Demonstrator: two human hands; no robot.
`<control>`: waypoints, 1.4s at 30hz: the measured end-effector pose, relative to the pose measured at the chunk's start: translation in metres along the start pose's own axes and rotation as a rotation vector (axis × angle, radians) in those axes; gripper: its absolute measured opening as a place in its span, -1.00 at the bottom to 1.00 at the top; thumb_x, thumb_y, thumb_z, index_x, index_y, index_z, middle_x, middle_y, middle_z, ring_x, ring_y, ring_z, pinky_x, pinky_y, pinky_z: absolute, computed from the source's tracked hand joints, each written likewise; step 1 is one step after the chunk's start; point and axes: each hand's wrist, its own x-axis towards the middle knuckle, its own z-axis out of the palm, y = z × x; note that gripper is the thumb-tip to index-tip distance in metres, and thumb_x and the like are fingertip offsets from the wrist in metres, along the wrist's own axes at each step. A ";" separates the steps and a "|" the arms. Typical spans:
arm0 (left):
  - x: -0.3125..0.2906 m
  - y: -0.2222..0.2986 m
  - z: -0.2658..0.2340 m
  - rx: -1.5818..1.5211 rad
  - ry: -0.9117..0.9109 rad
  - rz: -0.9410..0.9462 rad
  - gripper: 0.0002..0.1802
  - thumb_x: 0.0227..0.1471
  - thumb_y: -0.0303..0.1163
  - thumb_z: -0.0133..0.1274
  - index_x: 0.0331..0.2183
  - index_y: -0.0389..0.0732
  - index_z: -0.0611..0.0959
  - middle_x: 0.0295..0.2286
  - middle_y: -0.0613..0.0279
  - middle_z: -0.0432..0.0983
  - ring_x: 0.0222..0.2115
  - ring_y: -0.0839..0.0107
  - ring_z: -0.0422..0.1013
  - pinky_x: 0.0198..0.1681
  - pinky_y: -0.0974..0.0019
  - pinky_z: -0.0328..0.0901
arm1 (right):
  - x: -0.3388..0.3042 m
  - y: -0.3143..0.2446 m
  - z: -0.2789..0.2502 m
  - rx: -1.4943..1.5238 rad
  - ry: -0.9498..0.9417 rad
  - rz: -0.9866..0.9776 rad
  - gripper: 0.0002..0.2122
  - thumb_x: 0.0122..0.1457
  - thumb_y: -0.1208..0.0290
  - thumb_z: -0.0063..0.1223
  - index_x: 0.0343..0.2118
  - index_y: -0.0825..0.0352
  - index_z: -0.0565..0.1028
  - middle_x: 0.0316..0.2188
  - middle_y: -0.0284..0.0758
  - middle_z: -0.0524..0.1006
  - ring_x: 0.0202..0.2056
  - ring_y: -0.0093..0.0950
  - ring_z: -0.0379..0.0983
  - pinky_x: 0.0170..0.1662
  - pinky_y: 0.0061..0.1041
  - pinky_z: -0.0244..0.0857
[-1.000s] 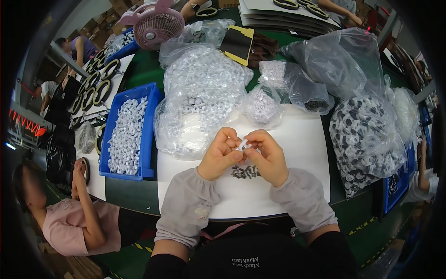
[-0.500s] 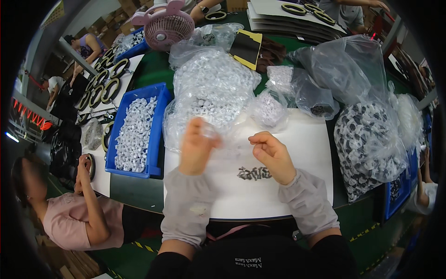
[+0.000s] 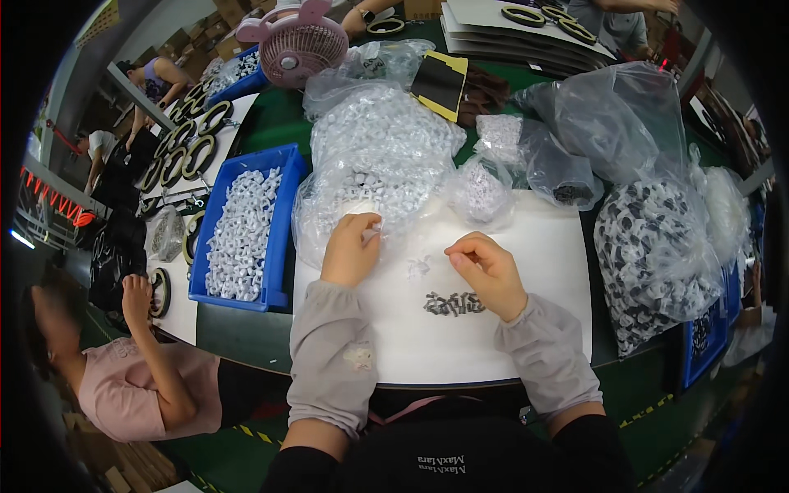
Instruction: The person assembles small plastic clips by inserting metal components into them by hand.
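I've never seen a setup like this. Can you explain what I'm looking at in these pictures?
There is no robot here: these are a person's bare left hand and right hand. The camera sits on that person's head and looks down; its fisheye lens bends straight edges. On the table lies a white sheet with dark parts and a few pale pieces. A blue bin of white parts stands to the left, and a big clear bag lies beyond. The left hand is at the bag's near end; whether either hand holds anything is too unclear to tell.
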 end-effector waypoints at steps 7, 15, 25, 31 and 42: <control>0.005 -0.015 0.001 0.030 0.086 -0.131 -0.75 -0.09 -0.51 0.06 -0.26 -0.27 0.51 -0.37 0.11 0.43 -0.43 0.34 0.38 -0.34 0.38 0.30 | 0.000 0.000 -0.004 -0.319 -0.196 0.024 -0.95 -0.01 0.50 0.07 -0.48 0.35 0.50 -0.53 -0.36 0.43 -0.54 -0.56 0.33 -0.45 -0.64 0.20; 0.004 0.009 -0.009 -1.128 0.157 -0.383 -0.72 0.12 -0.37 -0.05 -0.13 -0.27 0.42 -0.29 0.30 0.38 -0.31 0.54 0.31 -0.20 0.46 0.25 | -0.009 0.019 0.004 -0.604 -0.265 -0.172 -0.95 -0.07 0.47 0.11 -0.50 0.22 0.54 -0.50 -0.43 0.44 -0.43 -0.43 0.36 -0.32 -0.43 0.16; -0.003 0.028 -0.004 -1.410 0.058 -0.300 -0.71 0.02 -0.53 0.00 -0.18 -0.16 0.36 -0.43 0.29 0.44 -0.40 0.51 0.35 -0.27 0.44 0.27 | -0.009 0.010 0.006 -0.733 -0.351 -0.152 -0.96 -0.06 0.48 0.07 -0.50 0.19 0.49 -0.49 -0.49 0.40 -0.39 -0.47 0.34 -0.24 -0.43 0.06; -0.013 0.044 0.009 -1.184 -0.150 -0.213 -0.70 -0.02 -0.57 0.03 -0.20 -0.22 0.36 -0.51 0.30 0.40 -0.46 0.53 0.34 -0.37 0.47 0.24 | -0.002 -0.006 0.003 -0.334 0.000 -0.187 -0.92 -0.09 0.57 0.07 -0.49 0.27 0.43 -0.49 -0.42 0.40 -0.48 -0.47 0.31 -0.38 -0.51 0.15; -0.025 0.067 0.032 -1.318 -0.468 -0.327 -0.79 0.15 -0.32 -0.12 -0.22 -0.24 0.42 -0.44 0.31 0.42 -0.42 0.53 0.35 -0.27 0.46 0.28 | -0.005 -0.010 0.004 -0.331 0.225 -0.485 -0.84 -0.08 0.68 0.09 -0.39 0.39 0.47 -0.34 -0.24 0.37 -0.41 -0.49 0.35 -0.37 -0.60 0.27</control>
